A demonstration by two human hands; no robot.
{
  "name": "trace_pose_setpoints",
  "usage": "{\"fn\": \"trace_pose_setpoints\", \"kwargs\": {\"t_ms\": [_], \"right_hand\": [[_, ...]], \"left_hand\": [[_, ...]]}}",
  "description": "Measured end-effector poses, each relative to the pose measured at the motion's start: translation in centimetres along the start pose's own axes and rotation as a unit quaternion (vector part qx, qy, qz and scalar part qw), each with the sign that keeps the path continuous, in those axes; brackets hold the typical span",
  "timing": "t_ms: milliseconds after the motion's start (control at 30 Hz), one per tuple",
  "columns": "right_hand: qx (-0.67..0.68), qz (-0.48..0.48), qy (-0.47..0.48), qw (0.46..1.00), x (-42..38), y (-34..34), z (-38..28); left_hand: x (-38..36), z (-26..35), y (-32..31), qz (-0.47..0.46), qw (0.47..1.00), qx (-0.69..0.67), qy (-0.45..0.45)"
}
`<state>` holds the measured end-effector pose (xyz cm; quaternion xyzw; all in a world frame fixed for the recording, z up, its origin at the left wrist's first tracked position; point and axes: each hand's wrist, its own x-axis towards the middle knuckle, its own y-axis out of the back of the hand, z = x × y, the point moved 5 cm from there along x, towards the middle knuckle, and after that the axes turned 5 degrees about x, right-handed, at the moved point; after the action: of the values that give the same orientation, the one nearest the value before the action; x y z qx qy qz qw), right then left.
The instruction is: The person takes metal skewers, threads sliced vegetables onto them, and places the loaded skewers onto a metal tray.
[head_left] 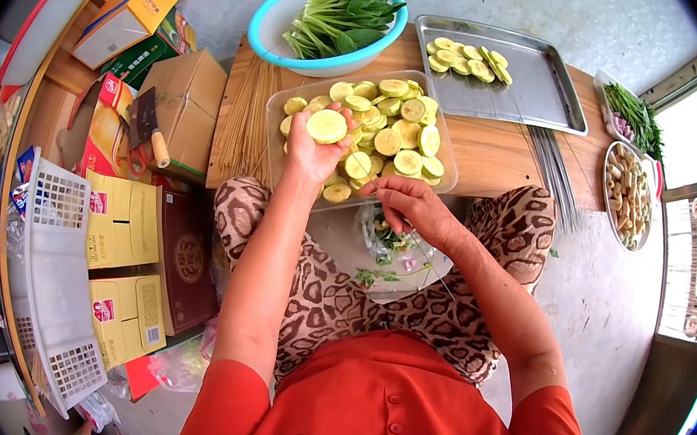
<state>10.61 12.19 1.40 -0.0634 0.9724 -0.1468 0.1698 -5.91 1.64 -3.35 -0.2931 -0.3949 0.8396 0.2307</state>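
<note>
My left hand (315, 152) holds a round zucchini slice (326, 126) between thumb and fingers, its pale cut face turned up. My right hand (415, 208) is closed in a pinch on a thin skewer, whose line shows faintly beside the fingers. The skewer's tip is hard to make out, and it appears apart from the slice. Both hands are over the near side of a clear plastic tub (447, 180) full of zucchini slices (388, 141). On a metal tray (543, 96) at the back right lie overlapping zucchini slices (469, 60) in rows.
A blue-rimmed basin (258, 31) holds leafy greens (345, 21). Bamboo skewers (247, 116) lie left of the tub, metal skewers (558, 177) at the table's right. A bowl of tan pieces (626, 193) stands far right. Boxes (128, 227) and a cleaver (146, 121) are at left.
</note>
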Motion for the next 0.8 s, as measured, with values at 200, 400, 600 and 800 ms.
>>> {"fn": "trace_pose_setpoints", "kwargs": {"t_ms": [200, 400, 600, 800], "right_hand": [[-0.002, 0.001, -0.004, 1.000, 0.04, 0.07, 0.21], [-0.003, 0.000, -0.008, 1.000, 0.11, 0.08, 0.40], [-0.001, -0.001, -0.016, 1.000, 0.07, 0.00, 0.39], [0.002, 0.002, -0.017, 1.000, -0.06, -0.09, 0.17]], "left_hand": [[-0.26, 0.04, -0.28, -0.006, 1.000, 0.004, 0.000], [-0.34, 0.18, -0.34, 0.013, 1.000, 0.018, 0.001], [-0.48, 0.19, -0.53, 0.029, 0.999, 0.041, -0.005], [-0.49, 0.15, -0.55, 0.037, 0.998, 0.042, 0.002]]}}
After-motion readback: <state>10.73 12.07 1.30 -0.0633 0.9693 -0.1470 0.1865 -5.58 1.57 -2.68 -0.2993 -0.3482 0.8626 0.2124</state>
